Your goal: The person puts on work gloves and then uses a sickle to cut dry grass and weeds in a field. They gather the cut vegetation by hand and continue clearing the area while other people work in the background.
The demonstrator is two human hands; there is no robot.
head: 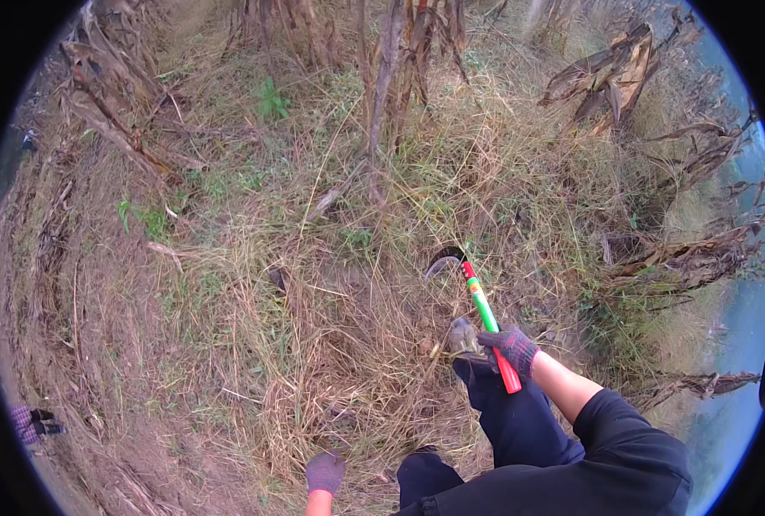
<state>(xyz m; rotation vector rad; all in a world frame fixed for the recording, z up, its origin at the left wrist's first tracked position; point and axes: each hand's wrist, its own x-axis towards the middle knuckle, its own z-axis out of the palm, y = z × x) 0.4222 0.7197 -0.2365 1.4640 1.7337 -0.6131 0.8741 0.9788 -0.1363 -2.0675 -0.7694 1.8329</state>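
Note:
A knitted work glove covers my right hand, which is closed round the red and green handle of a sickle. The sickle's curved blade points up and to the left, over the grass just ahead of my shoe. My left hand, gloved too, is low in the picture beside a heap of dry cut-looking grass. Its fingers are hard to make out, and whether it grips any grass cannot be told.
Dried, withered plant stalks rise ahead, with more clumps at the upper left and right. Small green plants grow among the grass. Another person is far off at the lower left edge.

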